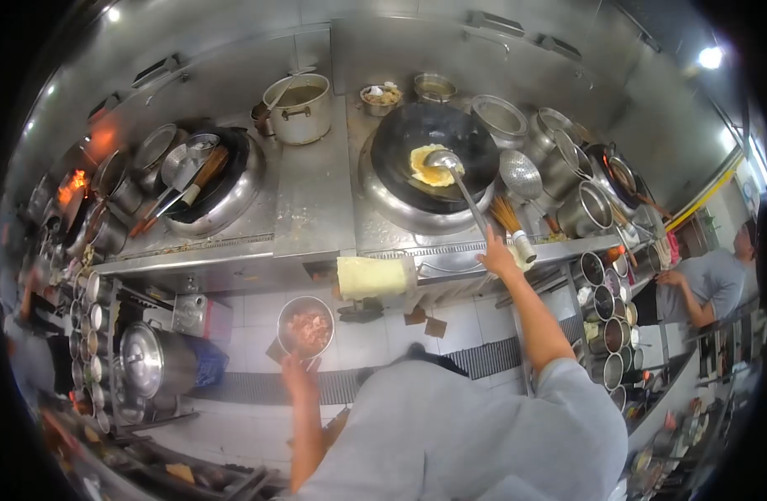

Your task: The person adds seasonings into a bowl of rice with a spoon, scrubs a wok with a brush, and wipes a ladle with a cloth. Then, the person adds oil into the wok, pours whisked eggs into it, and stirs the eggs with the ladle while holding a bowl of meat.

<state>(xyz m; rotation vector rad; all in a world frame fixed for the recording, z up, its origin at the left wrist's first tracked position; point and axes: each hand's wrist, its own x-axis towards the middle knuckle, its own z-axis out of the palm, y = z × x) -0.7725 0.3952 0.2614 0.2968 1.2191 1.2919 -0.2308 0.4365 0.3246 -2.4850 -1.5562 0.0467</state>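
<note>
Steam hangs over a black wok (pixel 400 138) on the right-hand burner, where yellow egg (pixel 421 159) lies partly set. My right hand (pixel 497 254) is wrapped round the handle of a metal ladle (pixel 441 159), whose bowl rests on the egg. Lower left, my left hand (pixel 300 374) holds the near rim of a metal bowl (pixel 285 324) with pinkish meat pieces (pixel 310 330) in it, above the floor. A folded yellowish cloth (pixel 373 276) lies over the stove's front edge, between my two hands.
A bamboo brush (pixel 507 217) and a perforated skimmer (pixel 521 174) lie right of the wok. A large pot (pixel 297 113) stands at the back. Another wok (pixel 225 179) holds tools at left. Flames (pixel 70 186) rise far left. A person (pixel 709 280) is at the far right.
</note>
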